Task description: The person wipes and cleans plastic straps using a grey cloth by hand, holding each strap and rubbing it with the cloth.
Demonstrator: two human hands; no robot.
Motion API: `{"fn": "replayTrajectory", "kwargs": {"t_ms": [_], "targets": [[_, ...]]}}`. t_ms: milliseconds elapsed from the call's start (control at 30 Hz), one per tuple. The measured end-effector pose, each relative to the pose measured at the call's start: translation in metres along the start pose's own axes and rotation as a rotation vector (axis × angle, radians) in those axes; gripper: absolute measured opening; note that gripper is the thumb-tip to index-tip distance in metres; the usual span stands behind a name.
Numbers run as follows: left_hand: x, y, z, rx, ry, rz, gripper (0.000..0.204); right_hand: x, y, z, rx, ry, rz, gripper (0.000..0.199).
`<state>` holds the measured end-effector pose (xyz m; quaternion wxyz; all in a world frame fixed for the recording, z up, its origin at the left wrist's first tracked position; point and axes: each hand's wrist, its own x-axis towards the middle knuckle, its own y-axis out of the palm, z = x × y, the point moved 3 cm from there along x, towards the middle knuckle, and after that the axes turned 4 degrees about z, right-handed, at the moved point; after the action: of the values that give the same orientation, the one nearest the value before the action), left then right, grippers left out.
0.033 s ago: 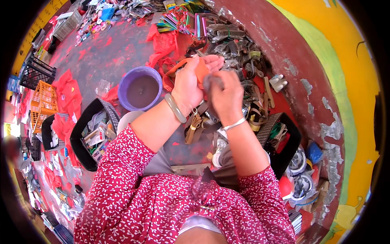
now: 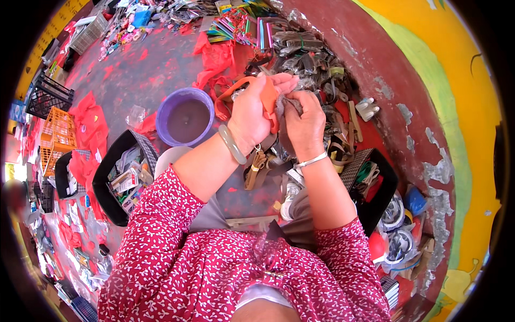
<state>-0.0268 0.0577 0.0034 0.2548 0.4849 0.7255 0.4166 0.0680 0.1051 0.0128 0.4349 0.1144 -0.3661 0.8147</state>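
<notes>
Head view: what crowds the space around the hands?

Plenty. A purple basin, round and smooth, with murky grey liquid inside, stands near the left forearm. Below it is a black bin full of packets. Past the hands, a heap of straps, partly in crinkled clear plastic, covers the floor up to a maroon wall with flaking paint. Another black bin sits beside the right forearm.

And the orange band?

The orange band is flat and looks pliable; it lies across the left hand, held there with the fingers nearly straight, and its other end curves out leftward over rumpled red sheeting.

The right hand?

That right hand pinches a soft, bunched grey cloth close beside the band. Whether they touch, I can't tell.
</notes>
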Motion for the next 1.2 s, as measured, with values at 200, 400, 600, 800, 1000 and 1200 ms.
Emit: {"fn": "replayTrajectory", "kwargs": {"t_ms": [200, 400, 600, 800, 1000, 1200], "targets": [[0.002, -0.002, 0.003, 0.008, -0.026, -0.088, 0.047, -0.012, 0.001, 0.041, -0.037, -0.281, -0.028, 0.013], [0.000, -0.007, 0.001, 0.030, -0.020, -0.032, 0.048, -0.009, 0.009, 0.028, -0.067, -0.254, -0.017, 0.012], [0.000, -0.007, -0.001, 0.002, 0.008, -0.008, 0.048, -0.004, 0.000, 0.014, -0.066, -0.208, 0.001, 0.015], [-0.003, -0.002, 0.003, -0.020, -0.053, 0.009, 0.049, 0.008, -0.004, 0.008, 0.002, 0.005, 0.034, 0.014], [0.000, -0.006, 0.007, -0.042, -0.040, 0.020, 0.049, 0.005, -0.006, 0.012, -0.054, -0.150, 0.037, 0.013], [0.002, -0.011, 0.007, -0.011, -0.045, -0.029, 0.049, -0.004, 0.000, 0.017, -0.090, -0.269, 0.070, 0.012]]}}
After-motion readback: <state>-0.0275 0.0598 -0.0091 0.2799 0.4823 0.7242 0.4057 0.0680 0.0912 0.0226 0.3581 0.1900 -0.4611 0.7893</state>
